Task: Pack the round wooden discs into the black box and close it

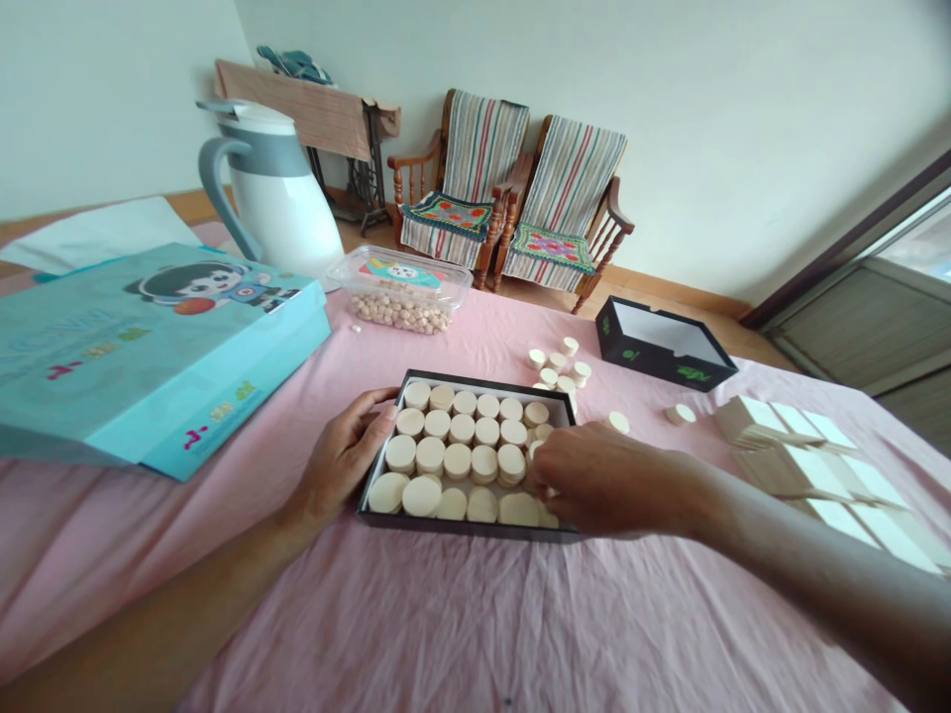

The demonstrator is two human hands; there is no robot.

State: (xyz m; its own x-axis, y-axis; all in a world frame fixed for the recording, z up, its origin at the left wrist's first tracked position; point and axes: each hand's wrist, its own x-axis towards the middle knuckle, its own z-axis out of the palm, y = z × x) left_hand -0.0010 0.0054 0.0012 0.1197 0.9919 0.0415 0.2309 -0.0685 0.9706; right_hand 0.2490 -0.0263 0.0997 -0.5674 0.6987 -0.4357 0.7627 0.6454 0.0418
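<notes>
Wooden discs line a black box; left fingers grip it, right fingers' hold unclear.

Home, sitting-room type: wooden armchairs with striped covers, crocheted seat pads; insulated jug, pink tablecloth, cloth-draped stand on ornate metal legs.

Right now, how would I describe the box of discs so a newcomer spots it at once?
Start at the pink tablecloth, then find the shallow black-walled box with the left hand at one end and the right hand over the other. Pale round wooden discs lie in rows inside it, setting it apart from the green-printed black box beyond, whose white interior shows.
</notes>
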